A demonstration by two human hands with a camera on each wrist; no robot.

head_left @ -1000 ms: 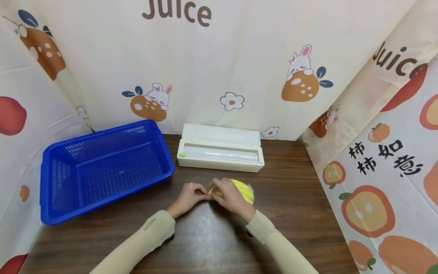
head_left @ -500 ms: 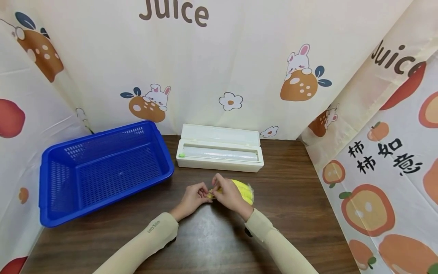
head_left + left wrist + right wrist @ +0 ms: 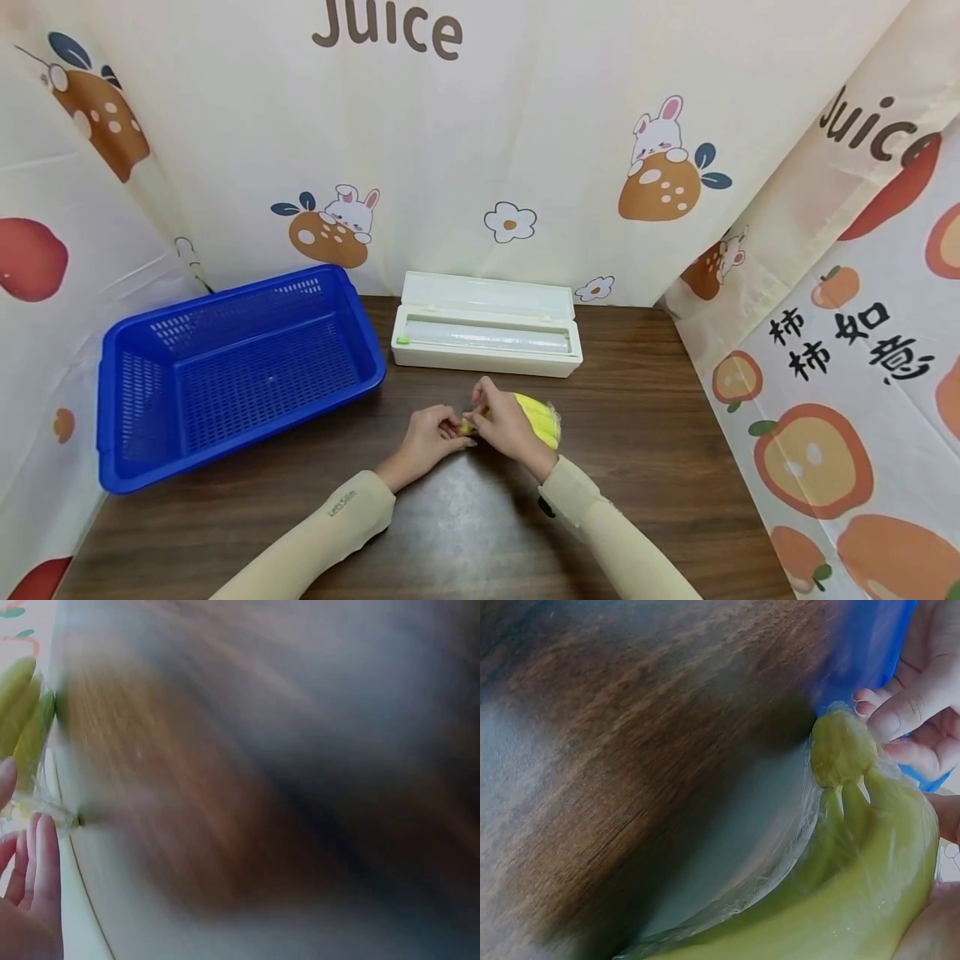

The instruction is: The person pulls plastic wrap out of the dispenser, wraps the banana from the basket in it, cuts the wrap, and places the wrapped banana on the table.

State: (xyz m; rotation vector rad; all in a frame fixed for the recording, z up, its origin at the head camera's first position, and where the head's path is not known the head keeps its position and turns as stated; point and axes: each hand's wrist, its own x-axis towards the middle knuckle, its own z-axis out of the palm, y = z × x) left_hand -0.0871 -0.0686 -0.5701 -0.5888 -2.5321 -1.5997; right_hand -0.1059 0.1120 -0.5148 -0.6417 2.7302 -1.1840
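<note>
A bunch of yellow bananas (image 3: 542,421) in clear plastic wrap lies on the table, its stem end towards the left. My left hand (image 3: 423,442) pinches the wrap at the stem; in the right wrist view its thumb presses beside the wrapped stem (image 3: 844,750). From the right, my right hand (image 3: 510,425) reaches over the bunch and grips it near the stem, partly hiding it. A loose fold of plastic wrap (image 3: 780,874) stands off the bananas' inner curve. Only part of the bunch (image 3: 26,727) shows in the left wrist view.
Behind the hands stands a white wrap dispenser (image 3: 487,360) with its lid up and a film roll (image 3: 487,337) inside. A blue perforated basket (image 3: 240,446) sits at the left. Printed curtains (image 3: 442,150) close off the back and sides of the wooden table (image 3: 637,400).
My left hand has shifted slightly right around the stem end. The right hand's fingers have lifted a little at the stem, while the bananas stay nearly in place.
</note>
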